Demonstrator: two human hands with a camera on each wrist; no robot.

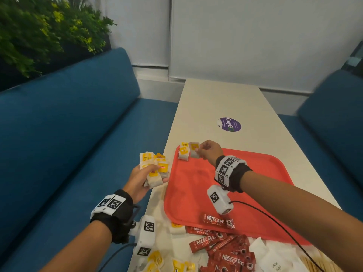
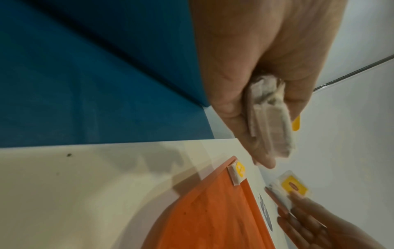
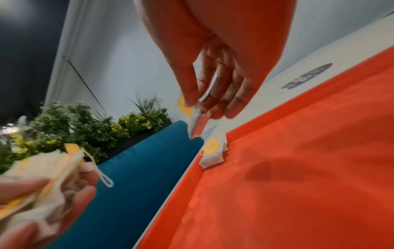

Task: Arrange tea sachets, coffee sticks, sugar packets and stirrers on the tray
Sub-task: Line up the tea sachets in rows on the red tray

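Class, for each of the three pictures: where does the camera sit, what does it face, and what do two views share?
Head: looks down at table, tray; both forearms show.
Left wrist: looks along left hand gripping tea bags.
Right wrist: looks along right hand pinching one sachet over tray corner.
Shared: both wrist views show the placed sachet and the other hand.

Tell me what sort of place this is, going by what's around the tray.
Probably an office pantry or cafe booth. Blue upholstered bench seats flank a long pale table bearing a purple clean-up sticker, and a planter of greenery stands behind one bench.
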